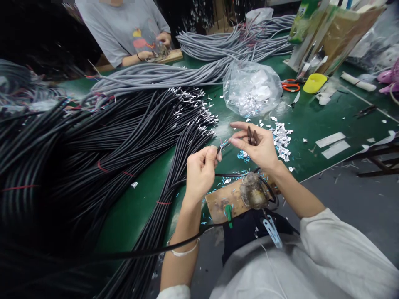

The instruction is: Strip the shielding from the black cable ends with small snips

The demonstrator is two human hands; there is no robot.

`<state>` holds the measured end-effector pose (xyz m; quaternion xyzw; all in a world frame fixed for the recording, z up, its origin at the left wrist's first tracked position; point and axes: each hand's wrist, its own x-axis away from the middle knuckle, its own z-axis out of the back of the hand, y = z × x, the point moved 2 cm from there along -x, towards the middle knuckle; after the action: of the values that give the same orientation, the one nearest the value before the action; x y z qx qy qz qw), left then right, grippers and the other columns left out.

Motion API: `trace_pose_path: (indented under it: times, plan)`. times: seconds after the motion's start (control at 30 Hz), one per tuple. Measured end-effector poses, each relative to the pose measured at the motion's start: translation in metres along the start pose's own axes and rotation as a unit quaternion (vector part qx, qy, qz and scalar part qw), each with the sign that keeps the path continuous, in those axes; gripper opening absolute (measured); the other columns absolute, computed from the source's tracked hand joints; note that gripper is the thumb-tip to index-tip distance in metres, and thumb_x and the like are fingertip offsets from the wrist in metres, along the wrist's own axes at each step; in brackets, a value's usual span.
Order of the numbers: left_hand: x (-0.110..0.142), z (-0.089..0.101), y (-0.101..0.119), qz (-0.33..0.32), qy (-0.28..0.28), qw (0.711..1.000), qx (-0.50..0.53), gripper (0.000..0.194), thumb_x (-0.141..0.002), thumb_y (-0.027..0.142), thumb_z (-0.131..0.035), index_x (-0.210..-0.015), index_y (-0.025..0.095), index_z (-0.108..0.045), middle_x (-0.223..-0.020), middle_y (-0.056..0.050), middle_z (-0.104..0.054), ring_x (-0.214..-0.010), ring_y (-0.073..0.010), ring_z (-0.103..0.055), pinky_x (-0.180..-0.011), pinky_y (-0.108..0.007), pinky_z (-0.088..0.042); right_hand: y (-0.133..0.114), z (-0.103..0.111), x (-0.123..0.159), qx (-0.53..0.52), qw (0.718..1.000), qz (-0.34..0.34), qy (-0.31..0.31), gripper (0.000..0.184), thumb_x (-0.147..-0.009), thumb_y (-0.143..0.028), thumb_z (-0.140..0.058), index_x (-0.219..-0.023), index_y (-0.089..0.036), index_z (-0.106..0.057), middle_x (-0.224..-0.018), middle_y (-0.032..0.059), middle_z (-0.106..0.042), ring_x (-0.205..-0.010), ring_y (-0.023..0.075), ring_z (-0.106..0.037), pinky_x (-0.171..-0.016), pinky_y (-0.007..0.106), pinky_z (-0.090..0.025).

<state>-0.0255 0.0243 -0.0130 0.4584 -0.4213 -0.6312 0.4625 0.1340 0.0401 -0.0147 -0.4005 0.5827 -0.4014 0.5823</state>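
My left hand point(201, 172) is closed around a black cable's end, thumb against the forefinger. Thin coloured wires point(223, 144), some whitish, red and blue, fan out from that end. Close on the right, my right hand point(262, 151) has its thumb and forefinger at the wires; whether they pinch one is too small to tell. A dark two-pronged hand tool point(252, 136) is tucked in the right hand, its tips pointing up between the fingers. Below both hands, a wooden board point(218, 203) carries a crusted metal piece point(254, 191) and a green clip point(229, 216).
Bundled black cables point(137, 137) with stripped ends fill the left. Grey cables point(162, 77) lie behind. A plastic bag of scraps point(252, 89), foil bits point(282, 139) and orange-handled scissors point(290, 85) are on the green table point(311, 120). Across it, another person point(124, 33) works.
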Motion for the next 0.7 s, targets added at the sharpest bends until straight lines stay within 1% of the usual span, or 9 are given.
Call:
trace_pose_path:
  times: [0.13, 0.2, 0.3, 0.4, 0.47, 0.53, 0.57, 0.63, 0.7]
  plan:
    - [0.001, 0.0, 0.001, -0.018, 0.012, 0.999, -0.024, 0.039, -0.089, 0.042, -0.047, -0.061, 0.017, -0.054, -0.053, 0.001, -0.043, -0.048, -0.0085, -0.035, -0.046, -0.024, -0.025, -0.002, -0.001, 0.001, -0.038, 0.996, -0.046, -0.069, 0.045, -0.076, -0.037, -0.068, -0.115, -0.016, -0.061, -0.071, 0.0016, -0.071, -0.045, 0.0041, -0.047, -0.041, 0.018, -0.039]
    - [0.001, -0.001, 0.001, -0.032, 0.011, 0.998, -0.054, 0.038, -0.089, 0.041, -0.047, -0.061, 0.017, -0.055, -0.054, 0.001, -0.046, -0.048, -0.0086, -0.036, -0.047, -0.025, -0.026, -0.001, -0.001, 0.001, -0.058, 0.993, -0.062, -0.079, 0.047, -0.076, -0.038, -0.067, -0.117, -0.017, -0.06, -0.072, 0.0019, -0.072, -0.04, 0.0029, -0.042, -0.037, 0.018, -0.035]
    - [0.002, -0.003, 0.001, -0.045, 0.006, 0.995, -0.086, 0.039, -0.09, 0.04, -0.045, -0.06, 0.016, -0.055, -0.057, 0.0, -0.05, -0.049, -0.0088, -0.036, -0.048, -0.025, -0.026, 0.0, -0.001, 0.001, -0.065, 0.993, -0.07, -0.076, 0.047, -0.07, -0.035, -0.073, -0.112, -0.016, -0.064, -0.073, 0.0027, -0.072, -0.048, 0.0058, -0.052, -0.044, 0.019, -0.044]
    - [0.001, -0.004, 0.0, -0.047, 0.009, 0.994, -0.097, 0.038, -0.089, 0.04, -0.047, -0.061, 0.016, -0.056, -0.058, -0.001, -0.052, -0.05, -0.0092, -0.038, -0.047, -0.024, -0.026, -0.002, 0.0, 0.003, -0.023, 0.997, -0.046, -0.054, 0.044, -0.069, -0.031, -0.074, -0.109, -0.014, -0.065, -0.074, 0.0032, -0.071, -0.06, 0.0102, -0.062, -0.054, 0.022, -0.051]
    - [0.001, -0.003, 0.001, -0.043, 0.013, 0.995, -0.094, 0.038, -0.088, 0.041, -0.048, -0.061, 0.016, -0.058, -0.056, -0.001, -0.052, -0.048, -0.0088, -0.037, -0.046, -0.024, -0.025, -0.005, 0.001, 0.007, 0.037, 0.999, 0.004, -0.028, 0.042, -0.074, -0.028, -0.069, -0.114, -0.016, -0.063, -0.075, 0.0022, -0.072, -0.059, 0.01, -0.062, -0.053, 0.022, -0.051]
    - [0.001, -0.002, 0.002, -0.033, 0.013, 0.996, -0.085, 0.038, -0.087, 0.041, -0.05, -0.061, 0.016, -0.059, -0.053, 0.0, -0.05, -0.045, -0.008, -0.035, -0.044, -0.023, -0.024, -0.007, 0.003, 0.011, 0.125, 0.988, 0.094, -0.013, 0.042, -0.078, -0.024, -0.063, -0.12, -0.021, -0.059, -0.08, 0.0011, -0.073, -0.058, 0.0095, -0.062, -0.054, 0.022, -0.052]
    - [0.001, -0.002, 0.003, -0.03, 0.014, 0.996, -0.084, 0.037, -0.087, 0.041, -0.05, -0.061, 0.016, -0.06, -0.052, 0.001, -0.05, -0.045, -0.0077, -0.035, -0.044, -0.023, -0.025, -0.008, 0.004, 0.014, 0.172, 0.973, 0.152, -0.012, 0.043, -0.079, -0.023, -0.061, -0.122, -0.024, -0.058, -0.083, 0.0003, -0.073, -0.059, 0.0096, -0.063, -0.055, 0.023, -0.052]
    - [0.001, 0.0, 0.006, -0.033, 0.017, 0.994, -0.099, 0.036, -0.086, 0.04, -0.052, -0.062, 0.016, -0.062, -0.053, 0.001, -0.052, -0.045, -0.0076, -0.038, -0.044, -0.023, -0.026, -0.007, 0.005, 0.018, 0.256, 0.93, 0.262, -0.021, 0.045, -0.081, -0.021, -0.058, -0.125, -0.03, -0.055, -0.087, -0.0011, -0.074, -0.062, 0.01, -0.064, -0.059, 0.024, -0.053]
    - [0.001, 0.001, 0.007, -0.048, 0.021, 0.99, -0.128, 0.033, -0.085, 0.038, -0.053, -0.062, 0.016, -0.063, -0.055, 0.0, -0.056, -0.047, -0.0082, -0.043, -0.046, -0.022, -0.03, -0.006, 0.007, 0.018, 0.314, 0.889, 0.333, -0.033, 0.047, -0.083, -0.023, -0.056, -0.13, -0.032, -0.05, -0.091, -0.0015, -0.074, -0.065, 0.0107, -0.065, -0.06, 0.024, -0.053]
